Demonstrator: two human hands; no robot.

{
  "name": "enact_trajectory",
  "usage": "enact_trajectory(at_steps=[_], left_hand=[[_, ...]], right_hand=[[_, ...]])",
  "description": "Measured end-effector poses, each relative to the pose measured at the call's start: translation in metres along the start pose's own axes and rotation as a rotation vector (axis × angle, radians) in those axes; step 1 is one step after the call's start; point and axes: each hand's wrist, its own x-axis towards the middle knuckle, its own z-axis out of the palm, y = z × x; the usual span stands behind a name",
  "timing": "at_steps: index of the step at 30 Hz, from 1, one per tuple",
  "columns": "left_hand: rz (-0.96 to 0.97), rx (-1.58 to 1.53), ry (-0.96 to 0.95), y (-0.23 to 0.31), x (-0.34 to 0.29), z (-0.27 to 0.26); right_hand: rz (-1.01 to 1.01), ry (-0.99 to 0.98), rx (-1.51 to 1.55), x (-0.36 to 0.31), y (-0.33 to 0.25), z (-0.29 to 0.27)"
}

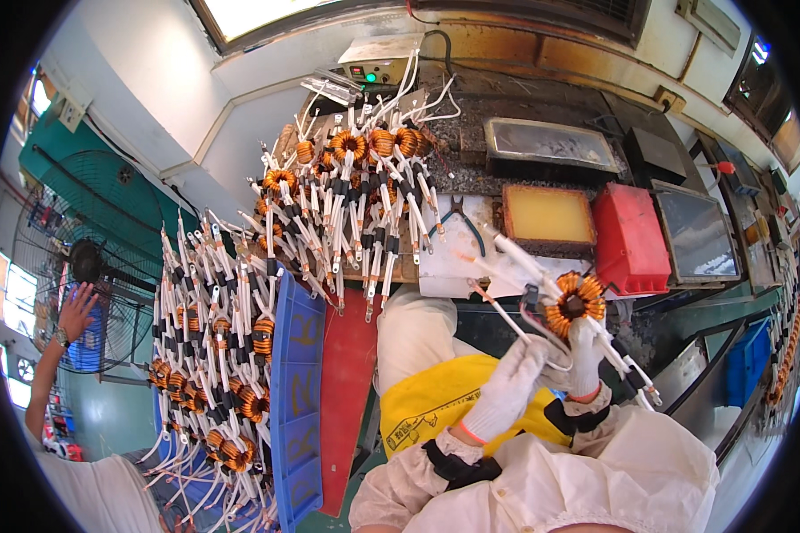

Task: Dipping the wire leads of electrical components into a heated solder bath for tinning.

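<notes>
In front of me a copper-wound toroidal coil [576, 305] with a dark centre hangs between my gloved hands, its white-sleeved leads sticking out several ways. My right hand [585, 360] is closed round the leads just beneath the winding. With its fingers pinched, my left hand [511, 384] grips one white-sleeved lead [507, 315] whose coppery tip points up and left. Two thicker white leads reach toward the bench, and others with black bands run down to the right. The gloves hide part of the leads.
Many similar coils [348, 145] are heaped on the bench; more fill a blue crate [295, 400]. Green-handled pliers [459, 222] lie beside a tray of yellowish material [549, 216]. Nearby are a red container [629, 238] and a dark-framed bath [551, 145]. Another person's hand [77, 313] is by the fan.
</notes>
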Motion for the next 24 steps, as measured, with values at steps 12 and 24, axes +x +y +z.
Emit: enact_trajectory(at_steps=[12, 24], left_hand=[[0.106, -0.276, -0.109, 0.017, -0.003, -0.047], [0.338, 0.027, 0.252, 0.044, 0.006, -0.106]], right_hand=[[0.098, -0.251, -0.038, 0.006, -0.013, -0.008], [0.191, -0.226, 0.000, 0.053, -0.030, -0.026]])
